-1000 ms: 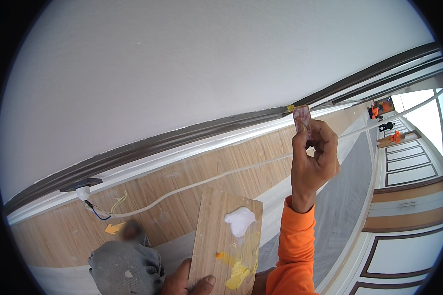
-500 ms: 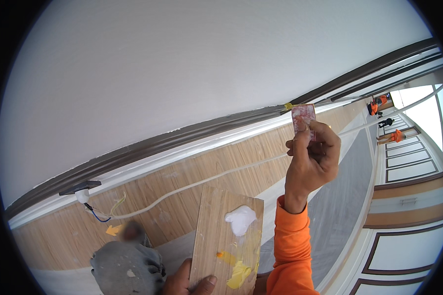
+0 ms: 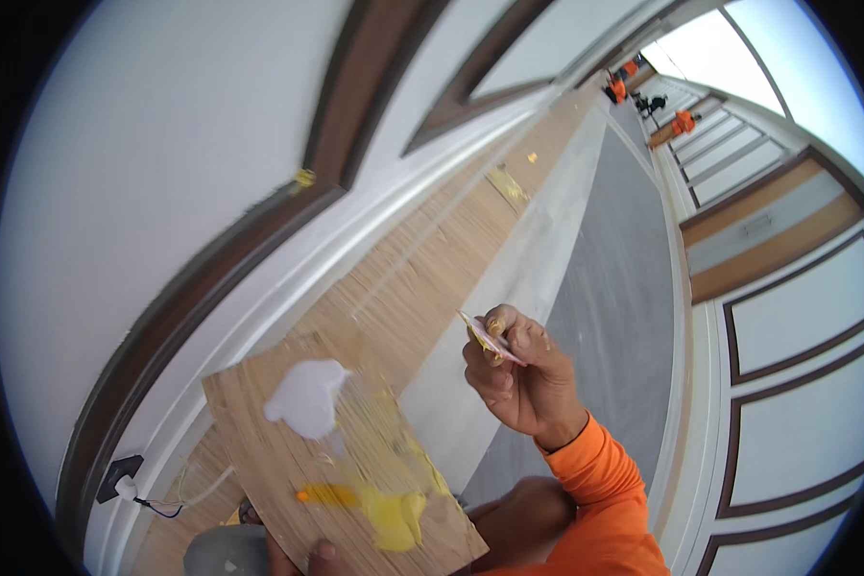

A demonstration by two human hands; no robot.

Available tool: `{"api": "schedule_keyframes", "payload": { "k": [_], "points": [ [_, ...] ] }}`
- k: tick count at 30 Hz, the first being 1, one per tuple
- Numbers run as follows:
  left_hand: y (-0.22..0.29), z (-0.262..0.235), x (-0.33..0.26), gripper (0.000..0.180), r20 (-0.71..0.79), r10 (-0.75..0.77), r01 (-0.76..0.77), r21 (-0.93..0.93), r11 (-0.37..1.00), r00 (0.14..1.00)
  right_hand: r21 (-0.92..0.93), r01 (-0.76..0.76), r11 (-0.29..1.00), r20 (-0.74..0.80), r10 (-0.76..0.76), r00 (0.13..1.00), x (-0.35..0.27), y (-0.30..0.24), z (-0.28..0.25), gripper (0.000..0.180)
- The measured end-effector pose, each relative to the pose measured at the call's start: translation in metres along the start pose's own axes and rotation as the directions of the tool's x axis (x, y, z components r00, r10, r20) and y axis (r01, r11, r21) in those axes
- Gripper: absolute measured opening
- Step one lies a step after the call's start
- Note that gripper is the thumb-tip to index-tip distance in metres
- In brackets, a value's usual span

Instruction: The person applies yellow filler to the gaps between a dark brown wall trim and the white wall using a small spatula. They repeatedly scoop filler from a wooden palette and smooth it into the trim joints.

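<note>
My right hand (image 3: 533, 370) pinches a thin, putty-smeared scraper card (image 3: 492, 338) between thumb and fingers. The card is seen nearly edge-on, held in the air to the right of a wood-grain board (image 3: 250, 403). My left hand (image 3: 324, 559) grips that board by its near edge; the thumb lies on top and most fingers are hidden. On the board lie a white mound of putty (image 3: 307, 396), a yellow mound (image 3: 394, 518) and an orange streak (image 3: 328, 494). A yellow dab (image 3: 304, 179) sits at the corner of the dark brown wall moulding (image 3: 328, 195).
A black socket box (image 3: 118, 477) with loose wires is on the lower left wall. Wood-look flooring (image 3: 451, 240) runs beside a grey strip (image 3: 610, 307). A putty-smeared board (image 3: 507, 187) lies farther along. Several people in orange (image 3: 684, 122) are far off.
My right hand has drawn the card away from the moulding corner, down toward the board. The view has turned, and the board now appears larger and farther left.
</note>
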State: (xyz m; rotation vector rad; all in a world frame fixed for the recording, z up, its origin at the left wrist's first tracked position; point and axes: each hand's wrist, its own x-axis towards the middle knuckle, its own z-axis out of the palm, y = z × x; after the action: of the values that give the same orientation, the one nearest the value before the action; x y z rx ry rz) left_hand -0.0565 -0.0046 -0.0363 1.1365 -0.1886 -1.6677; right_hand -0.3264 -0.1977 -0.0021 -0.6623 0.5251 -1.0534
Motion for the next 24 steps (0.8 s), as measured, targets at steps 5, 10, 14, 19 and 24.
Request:
{"api": "schedule_keyframes", "payload": {
  "k": [5, 10, 14, 19, 24],
  "points": [
    [-0.035, 0.022, 0.027, 0.063, -0.05, 0.37, -0.372, -0.066, 0.926, 0.928, 0.248, -0.049, 0.967, 0.012, 0.048, 0.999, -0.042, 0.012, -0.011, 0.016],
    [-0.022, 0.039, 0.021, 0.057, -0.005, 0.27, -0.27, -0.027, 0.962, 0.963, 0.332, -0.132, 0.934, 0.023, 0.132, 0.991, -0.056, 0.03, -0.006, 0.015],
    [-0.028, 0.054, 0.019, 0.063, -0.067, 0.3, -0.301, -0.006, 0.954, 0.952, 0.213, -0.128, 0.969, -0.007, 0.132, 0.991, -0.065, 0.031, -0.005, 0.014],
    [-0.034, 0.067, 0.018, 0.062, 0.02, 0.267, -0.265, -0.062, 0.962, 0.963, 0.002, -0.079, 0.997, -0.188, 0.078, 0.979, -0.075, 0.031, -0.002, 0.014],
    [-0.037, 0.07, 0.019, 0.061, 0.027, 0.268, -0.263, -0.121, 0.957, 0.963, -0.03, -0.076, 0.997, -0.231, 0.067, 0.971, -0.077, 0.035, -0.001, 0.013]
  ]
}}
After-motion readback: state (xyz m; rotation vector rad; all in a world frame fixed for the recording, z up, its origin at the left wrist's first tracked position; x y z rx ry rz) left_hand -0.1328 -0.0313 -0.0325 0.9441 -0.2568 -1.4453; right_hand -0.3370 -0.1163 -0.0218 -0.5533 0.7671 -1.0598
